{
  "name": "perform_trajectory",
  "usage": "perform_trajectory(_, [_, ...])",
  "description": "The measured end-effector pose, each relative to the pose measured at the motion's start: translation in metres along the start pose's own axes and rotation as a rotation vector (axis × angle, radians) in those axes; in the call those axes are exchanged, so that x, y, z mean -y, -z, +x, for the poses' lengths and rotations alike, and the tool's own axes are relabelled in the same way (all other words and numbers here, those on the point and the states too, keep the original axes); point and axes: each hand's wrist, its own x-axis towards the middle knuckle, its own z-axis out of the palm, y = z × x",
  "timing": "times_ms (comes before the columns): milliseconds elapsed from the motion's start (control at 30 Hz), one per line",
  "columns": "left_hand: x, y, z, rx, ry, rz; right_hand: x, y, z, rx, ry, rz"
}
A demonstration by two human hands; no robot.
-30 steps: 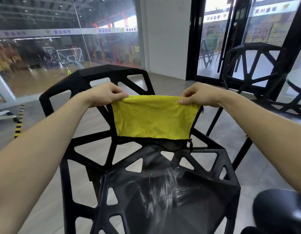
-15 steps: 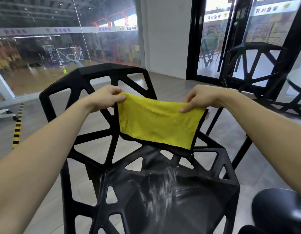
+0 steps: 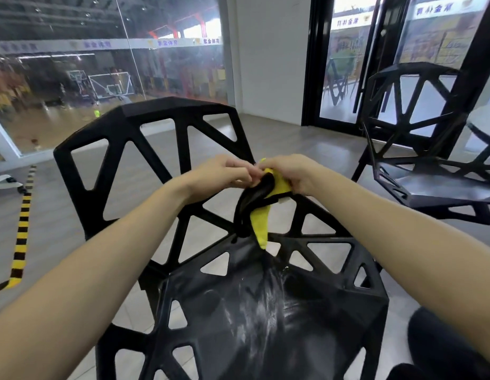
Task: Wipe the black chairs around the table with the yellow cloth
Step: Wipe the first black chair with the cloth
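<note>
Both hands meet above the near black chair [image 3: 183, 165], just over the join of its seat and backrest. The left hand [image 3: 224, 175] has its fingers curled and pinches the top of the yellow cloth [image 3: 261, 223]; the right hand [image 3: 290, 174] is likewise curled and grips the same bunched upper edge, so the two hands touch or nearly touch. The cloth is gathered into a narrow fold with its black underside showing on the left and a yellow strip hanging down on the right. Its lower tip reaches the back of the seat, though whether it touches cannot be told.

The seat of the near chair carries pale streaks [image 3: 265, 292] down its middle, running from below the cloth toward the near edge. The backrest, an open frame of triangular cut-outs, stands on the far side of the hands.

A second black chair [image 3: 419, 149] of the same pattern stands to the right and farther off, well apart from the hands. A round bench [image 3: 485, 119] shows at the right edge beside it. On the floor at far left runs a yellow-and-black striped tape [image 3: 22, 223].
</note>
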Motion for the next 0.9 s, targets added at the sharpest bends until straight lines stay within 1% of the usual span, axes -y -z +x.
perform_trajectory(33, [0.005,0.0,0.001,0.04,0.016,-0.015,0.0,0.006,0.004,-0.113,0.036,-0.086])
perform_trajectory(67, [0.011,0.0,0.003,0.032,0.026,0.036,0.003,0.013,0.007,-0.219,0.067,-0.144])
perform_trajectory(100, [0.018,0.0,0.007,-0.024,0.031,0.15,0.01,0.022,0.01,-0.298,0.103,-0.173])
perform_trajectory(167, [0.038,0.001,0.018,-0.178,0.058,0.473,0.033,0.042,0.017,-0.4,0.179,-0.223])
perform_trajectory(200, [0.05,0.002,0.024,-0.248,0.087,0.574,0.047,0.053,0.019,-0.451,0.222,-0.274])
perform_trajectory(267, [0.068,0.003,0.035,-0.369,0.164,0.631,0.071,0.069,0.024,-0.56,0.334,-0.462])
perform_trajectory(333, [0.085,0.007,0.05,-0.48,0.219,0.672,0.081,0.069,0.03,-0.589,0.504,-0.707])
perform_trajectory(400, [0.103,0.012,0.068,-0.523,0.266,0.632,0.066,0.054,0.038,-0.503,0.623,-0.942])
perform_trajectory(433, [0.112,0.013,0.075,-0.508,0.319,0.611,0.045,0.042,0.046,-0.412,0.614,-1.034])
perform_trajectory(500, [0.132,0.014,0.088,-0.417,0.453,0.591,-0.011,0.023,0.065,-0.142,0.506,-1.226])
perform_trajectory(533, [0.139,0.014,0.09,-0.385,0.492,0.58,-0.037,0.016,0.071,-0.024,0.466,-1.276])
perform_trajectory(567, [0.142,0.014,0.092,-0.362,0.512,0.559,-0.057,0.014,0.075,0.026,0.436,-1.241])
perform_trajectory(600, [0.141,0.014,0.09,-0.361,0.541,0.486,-0.066,0.015,0.075,0.015,0.44,-1.127])
perform_trajectory(667, [0.142,0.016,0.099,-0.375,0.571,0.254,-0.065,0.03,0.091,-0.111,0.468,-0.85])
perform_trajectory(700, [0.141,0.017,0.099,-0.381,0.565,0.203,-0.059,0.035,0.096,-0.167,0.468,-0.775])
perform_trajectory(733, [0.141,0.016,0.101,-0.387,0.557,0.197,-0.052,0.04,0.104,-0.161,0.445,-0.742])
perform_trajectory(767, [0.142,0.014,0.103,-0.402,0.547,0.212,-0.045,0.04,0.112,-0.11,0.374,-0.757])
perform_trajectory(833, [0.145,0.01,0.103,-0.442,0.527,0.258,-0.039,0.03,0.128,0.052,0.238,-0.834])
perform_trajectory(867, [0.147,0.009,0.102,-0.454,0.509,0.277,-0.042,0.022,0.135,0.073,0.229,-0.869])
perform_trajectory(900, [0.15,0.009,0.101,-0.465,0.493,0.28,-0.046,0.016,0.134,0.048,0.239,-0.889])
